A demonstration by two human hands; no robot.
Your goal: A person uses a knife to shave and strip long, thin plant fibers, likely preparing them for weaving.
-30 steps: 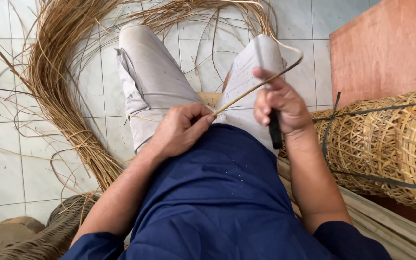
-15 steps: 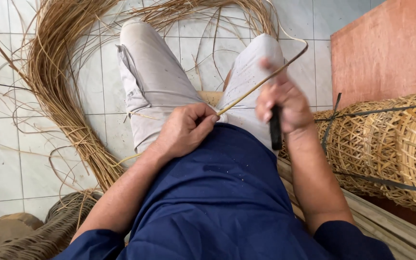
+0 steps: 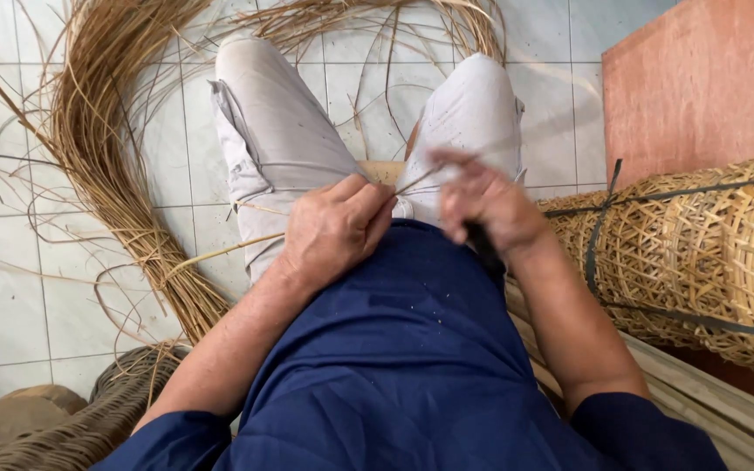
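Left hand (image 3: 335,231) pinching a thin cane strip (image 3: 220,253), fingers shut tight around it, right over the lap. Right hand (image 3: 486,205) blurry, just to the right of the left hand, fingers curled around a dark handle (image 3: 484,251) and touching the far end of the strip near the knees. Big bundle of cane (image 3: 106,148) on the tile floor (image 3: 10,288) to the left, woven basket roll (image 3: 700,253) to the right.
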